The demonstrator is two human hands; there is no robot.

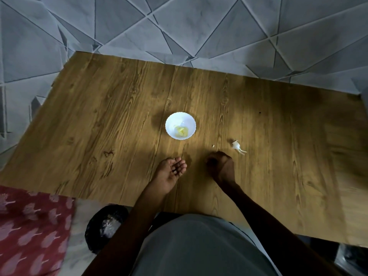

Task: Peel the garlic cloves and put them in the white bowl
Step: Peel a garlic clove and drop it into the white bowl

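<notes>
Left hand (171, 172) lies palm-up, loosely curled, empty-looking; right hand (219, 166) is curled, contents unclear. Shadow could hide skin left on garlic (237, 145) bound for the bowl (169, 120).

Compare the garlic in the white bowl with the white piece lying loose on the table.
The bowl's garlic looks pale yellow and bare; the loose piece is white, with thin strips trailing off. The bowl's garlic sits inside the white bowl; the loose piece lies on the table. Both lie untouched.
</notes>
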